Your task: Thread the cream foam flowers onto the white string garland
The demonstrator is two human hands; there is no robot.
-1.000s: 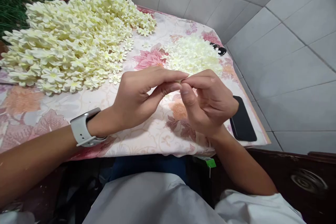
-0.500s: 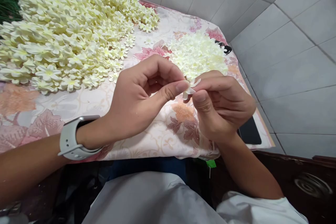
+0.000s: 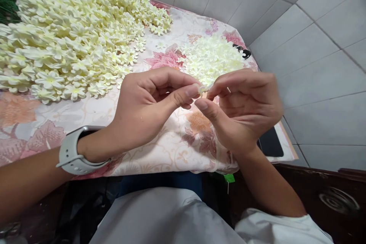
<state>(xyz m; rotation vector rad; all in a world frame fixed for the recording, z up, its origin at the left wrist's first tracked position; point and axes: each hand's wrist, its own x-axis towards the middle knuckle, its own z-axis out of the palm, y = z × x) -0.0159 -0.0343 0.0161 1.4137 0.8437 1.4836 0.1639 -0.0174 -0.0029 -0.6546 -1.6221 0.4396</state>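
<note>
A small white flower (image 3: 202, 90) is pinched between the thumb and forefinger of my left hand (image 3: 154, 106), over the middle of the table. Right beside it, the thumb and forefinger of my right hand (image 3: 243, 110) are apart, with the fingertips close to the petals; whether they touch is blurred. Behind my hands lies a small heap of thin white flowers (image 3: 214, 55). A much larger pile of cream-yellow flowers (image 3: 71, 45) spreads over the left and back of the table.
The floral tablecloth (image 3: 166, 156) covers the table. A dark flat object (image 3: 271, 143) lies at the right edge, a small black item (image 3: 243, 52) behind the small heap. Green foliage (image 3: 8, 0) stands back left; tiled walls (image 3: 323, 95) bound the back and right.
The thumb and forefinger of my right hand have spread apart from their hold at the petals. My left hand has shifted slightly left and down, keeping the flower, which has turned.
</note>
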